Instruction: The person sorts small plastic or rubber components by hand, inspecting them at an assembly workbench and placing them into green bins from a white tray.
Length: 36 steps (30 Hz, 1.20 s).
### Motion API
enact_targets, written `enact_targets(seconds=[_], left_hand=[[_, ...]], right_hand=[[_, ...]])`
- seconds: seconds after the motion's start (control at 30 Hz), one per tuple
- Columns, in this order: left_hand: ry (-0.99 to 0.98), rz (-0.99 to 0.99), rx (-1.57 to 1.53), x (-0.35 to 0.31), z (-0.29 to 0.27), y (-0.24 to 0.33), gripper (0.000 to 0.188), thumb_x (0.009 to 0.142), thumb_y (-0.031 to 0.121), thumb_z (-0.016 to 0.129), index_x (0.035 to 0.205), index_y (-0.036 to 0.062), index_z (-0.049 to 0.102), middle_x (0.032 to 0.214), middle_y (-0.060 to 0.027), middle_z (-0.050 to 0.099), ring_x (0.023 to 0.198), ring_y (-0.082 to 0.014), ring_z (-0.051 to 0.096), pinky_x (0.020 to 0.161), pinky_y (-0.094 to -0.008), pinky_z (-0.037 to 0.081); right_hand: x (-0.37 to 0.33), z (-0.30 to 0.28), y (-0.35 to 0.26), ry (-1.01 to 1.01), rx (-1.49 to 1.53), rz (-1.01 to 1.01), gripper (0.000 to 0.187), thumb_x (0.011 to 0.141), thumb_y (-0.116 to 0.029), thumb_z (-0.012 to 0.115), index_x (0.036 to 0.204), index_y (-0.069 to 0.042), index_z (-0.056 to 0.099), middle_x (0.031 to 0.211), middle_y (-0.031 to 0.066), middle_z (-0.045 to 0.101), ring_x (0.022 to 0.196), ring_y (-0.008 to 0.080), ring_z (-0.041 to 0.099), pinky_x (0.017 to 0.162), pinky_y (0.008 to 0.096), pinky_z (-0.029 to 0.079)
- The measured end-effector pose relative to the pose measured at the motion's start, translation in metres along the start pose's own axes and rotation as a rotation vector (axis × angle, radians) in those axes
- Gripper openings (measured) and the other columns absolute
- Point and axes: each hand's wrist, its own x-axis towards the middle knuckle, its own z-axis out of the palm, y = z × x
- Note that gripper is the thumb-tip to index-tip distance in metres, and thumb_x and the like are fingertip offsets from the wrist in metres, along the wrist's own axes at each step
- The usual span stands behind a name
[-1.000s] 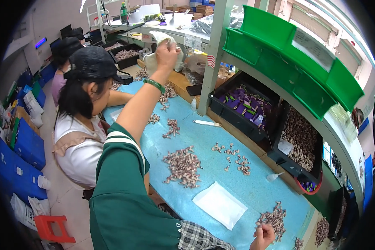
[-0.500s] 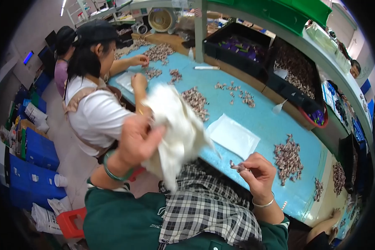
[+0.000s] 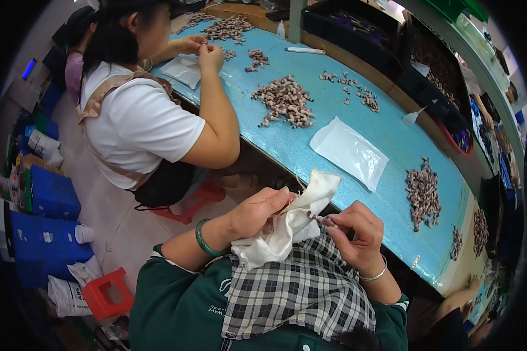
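Note:
A crumpled white cloth (image 3: 282,233) is gripped in my left hand (image 3: 253,212), its folds hanging over the checked apron. My right hand (image 3: 357,231) pinches a small brown-and-pale figure (image 3: 321,220) between thumb and fingertips, its end close to the cloth's edge; whether they touch I cannot tell. Beyond my hands, a flat white plastic packet (image 3: 351,153) lies on the blue tabletop (image 3: 293,153). A heap of similar small pieces (image 3: 284,100) rests left of the packet, and another heap (image 3: 423,194) lies to its right.
At my left a co-worker in a white shirt (image 3: 140,117) sits with both hands over the table. Black bins (image 3: 386,55) line the far edge, near a small white squeeze bottle (image 3: 411,117). Red stools (image 3: 108,292) and blue crates (image 3: 50,248) stand on the floor to the left.
My left hand has lowered and moved right with the cloth, close to my right hand. The view has shifted. The co-worker's hands have come together.

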Motion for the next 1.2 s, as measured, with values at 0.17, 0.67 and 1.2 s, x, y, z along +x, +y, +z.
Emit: enact_targets(seconds=[0.17, 0.67, 1.2], left_hand=[[0.013, -0.043, 0.139, 0.015, 0.010, 0.007, 0.025, 0.095, 0.019, 0.052, 0.107, -0.0023, 0.060, 0.087, 0.0011, 0.062, 0.077, -0.0027, 0.052, 0.066, -0.0197, 0.043], [0.182, 0.250, 0.910, 0.028, 0.000, 0.004, 0.010, 0.081, 0.004, 0.062, 0.079, -0.0035, 0.056, 0.067, -0.0074, 0.053, 0.060, -0.0121, 0.051, 0.054, -0.0286, 0.039], [0.182, -0.043, -0.006, 0.047, -0.003, -0.004, 0.017, 0.089, 0.005, 0.057, 0.104, -0.0019, 0.060, 0.088, -0.0002, 0.062, 0.076, -0.0042, 0.056, 0.068, -0.0208, 0.047]], right_hand=[[0.006, -0.001, -0.004, -0.024, -0.164, -0.071, 0.023, 0.062, 0.002, 0.074, 0.082, -0.002, 0.064, 0.069, 0.0078, 0.057, 0.058, 0.0204, 0.054, 0.049, 0.0295, 0.042], [0.015, 0.007, 0.023, -0.093, -0.348, -0.298, 0.023, 0.059, -0.001, 0.072, 0.081, -0.004, 0.065, 0.066, 0.0020, 0.053, 0.055, 0.0163, 0.050, 0.045, 0.0268, 0.038], [0.009, -0.005, 0.040, 0.067, -0.093, -0.014, 0.023, 0.062, 0.000, 0.075, 0.082, -0.002, 0.064, 0.067, 0.0069, 0.057, 0.056, 0.0192, 0.053, 0.048, 0.0287, 0.040]])
